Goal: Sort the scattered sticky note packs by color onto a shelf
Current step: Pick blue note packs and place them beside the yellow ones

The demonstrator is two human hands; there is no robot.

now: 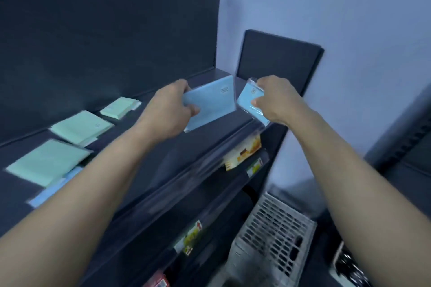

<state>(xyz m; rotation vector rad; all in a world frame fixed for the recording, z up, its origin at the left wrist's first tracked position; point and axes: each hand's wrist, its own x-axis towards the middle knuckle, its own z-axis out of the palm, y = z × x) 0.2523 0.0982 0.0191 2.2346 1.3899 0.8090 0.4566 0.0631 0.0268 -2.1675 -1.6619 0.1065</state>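
Observation:
My left hand grips a large light-blue sticky note pack by its left edge, tilted over the right end of the dark shelf. Just to its right, my right hand pinches a smaller light-blue pack in clear wrap above the shelf's right corner. Three green packs lie in a row along the left part of the shelf: a small one, a middle one and a large one. Another blue pack pokes out from under the large green one near the front edge.
A clear strip runs along the shelf's front edge, with orange and green labels below it. Lower shelves sit underneath. A white perforated basket stands on the floor at the right. A dark panel leans on the wall behind.

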